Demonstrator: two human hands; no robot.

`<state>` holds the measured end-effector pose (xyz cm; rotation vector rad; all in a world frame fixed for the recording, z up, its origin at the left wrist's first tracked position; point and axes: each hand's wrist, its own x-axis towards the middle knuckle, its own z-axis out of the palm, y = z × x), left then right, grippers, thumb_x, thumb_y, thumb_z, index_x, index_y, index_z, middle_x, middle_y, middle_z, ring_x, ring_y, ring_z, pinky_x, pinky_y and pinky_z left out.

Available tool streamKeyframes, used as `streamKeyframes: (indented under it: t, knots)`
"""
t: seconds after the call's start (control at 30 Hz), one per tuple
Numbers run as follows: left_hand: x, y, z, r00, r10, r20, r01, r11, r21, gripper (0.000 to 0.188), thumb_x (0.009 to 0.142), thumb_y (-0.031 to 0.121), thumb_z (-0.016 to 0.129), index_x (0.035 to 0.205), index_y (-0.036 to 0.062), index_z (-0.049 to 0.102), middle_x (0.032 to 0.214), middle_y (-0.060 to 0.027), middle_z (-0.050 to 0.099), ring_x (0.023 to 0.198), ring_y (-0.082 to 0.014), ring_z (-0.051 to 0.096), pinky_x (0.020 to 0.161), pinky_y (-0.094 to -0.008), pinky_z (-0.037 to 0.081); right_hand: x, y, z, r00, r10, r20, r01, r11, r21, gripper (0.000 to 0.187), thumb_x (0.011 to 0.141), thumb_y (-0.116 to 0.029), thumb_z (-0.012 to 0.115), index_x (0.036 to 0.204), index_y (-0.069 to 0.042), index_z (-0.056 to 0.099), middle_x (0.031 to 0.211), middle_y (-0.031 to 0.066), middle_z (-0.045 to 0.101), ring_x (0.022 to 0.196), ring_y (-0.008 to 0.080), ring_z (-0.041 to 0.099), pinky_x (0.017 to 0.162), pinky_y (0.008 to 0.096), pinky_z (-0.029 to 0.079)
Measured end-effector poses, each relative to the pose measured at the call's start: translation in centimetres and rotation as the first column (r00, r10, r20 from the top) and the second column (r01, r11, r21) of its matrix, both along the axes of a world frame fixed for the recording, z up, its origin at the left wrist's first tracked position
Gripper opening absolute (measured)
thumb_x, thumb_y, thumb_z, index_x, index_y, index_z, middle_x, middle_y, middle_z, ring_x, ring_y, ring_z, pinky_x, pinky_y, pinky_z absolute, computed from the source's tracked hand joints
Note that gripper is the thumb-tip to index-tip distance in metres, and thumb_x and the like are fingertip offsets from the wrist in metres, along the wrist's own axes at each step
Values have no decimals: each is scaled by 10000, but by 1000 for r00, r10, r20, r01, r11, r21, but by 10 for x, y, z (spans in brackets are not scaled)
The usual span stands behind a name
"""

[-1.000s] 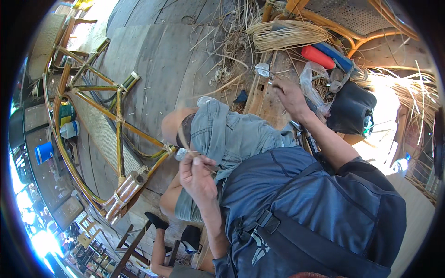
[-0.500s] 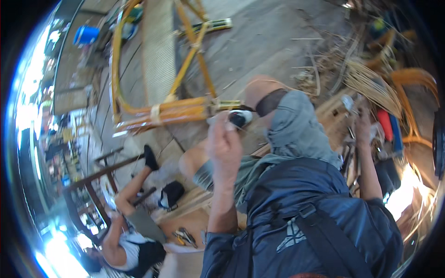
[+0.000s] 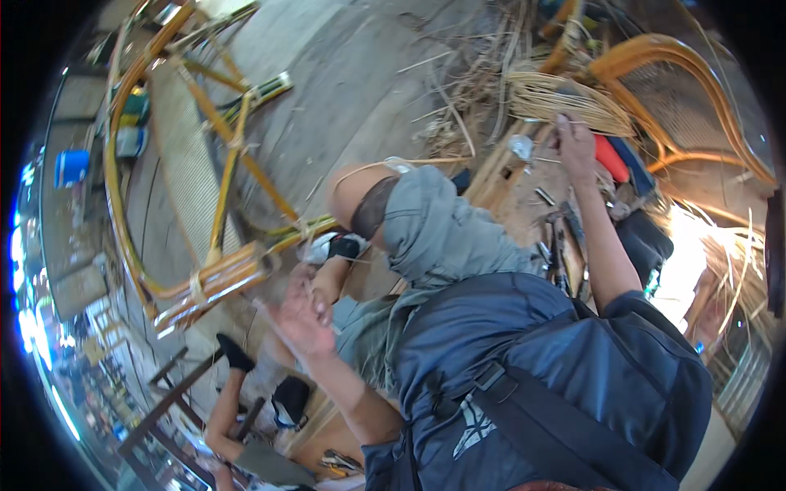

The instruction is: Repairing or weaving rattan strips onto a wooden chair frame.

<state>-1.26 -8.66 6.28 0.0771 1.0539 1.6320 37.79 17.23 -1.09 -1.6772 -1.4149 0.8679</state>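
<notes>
My left hand (image 3: 304,317) is raised beside my bent leg, palm up and slightly blurred. Its thumb stands apart from the half-curled fingers, and I see nothing firmly held in it. Off to the right, my right hand (image 3: 576,149) reaches to the near edge of a coiled bundle of thin cane strips (image 3: 565,100). Its thumb and forefinger are pinched together; what is between them is too small to make out. One pale cane strip (image 3: 442,159) runs across my knee toward the wooden plank (image 3: 489,182).
A rattan chair frame (image 3: 225,127) with a woven panel lies at left. Another curved rattan frame (image 3: 655,51) stands at right. A red object (image 3: 610,158) and dark hand tools (image 3: 565,245) lie by my right arm. Another person (image 3: 262,462) sits at lower left, near pliers (image 3: 340,462).
My view has swung to the right, shifting the scene left. My left hand has lowered and turned palm up, its fingers loosening. My right hand has moved up to the cane bundle's edge.
</notes>
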Motion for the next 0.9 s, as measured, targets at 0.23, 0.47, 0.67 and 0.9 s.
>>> streamKeyframes:
  t: [0.23, 0.47, 0.67, 0.9]
  knots:
    - [-29, 23, 11, 955, 208, -210, -232, 968, -95, 672, 822, 550, 485, 1180, -19, 473, 1129, -135, 531, 542, -153, 465, 362, -206, 336, 17, -8, -45, 969, 108, 224, -116, 993, 24, 195, 859, -200, 545, 932, -22, 576, 760, 158, 596, 655, 261, 582, 634, 318, 452]
    - [-26, 36, 6, 981, 135, 140, -164, 961, 223, 585, 802, 419, 607, 1164, -21, 473, 974, -188, 586, 479, -88, 356, 367, -194, 249, 29, -7, -81, 866, 239, 440, -323, 938, 126, 180, 843, -181, 557, 923, -23, 590, 743, 129, 597, 700, 266, 586, 650, 306, 454]
    - [-20, 40, -3, 982, 181, 61, -189, 958, 217, 539, 814, 417, 591, 1122, -16, 502, 917, -159, 595, 434, -75, 323, 351, -194, 241, 28, 5, -86, 818, 297, 492, -307, 950, -61, 176, 849, -174, 533, 916, -26, 600, 789, 153, 609, 725, 294, 585, 676, 344, 456]
    - [7, 41, 23, 954, 299, -19, -299, 954, -21, 563, 810, 520, 528, 1116, 47, 522, 854, -84, 628, 396, -63, 308, 310, -186, 268, 57, 21, -118, 639, 492, 591, -499, 850, -169, 259, 848, -230, 489, 890, -8, 616, 785, 147, 619, 714, 290, 586, 681, 373, 455]
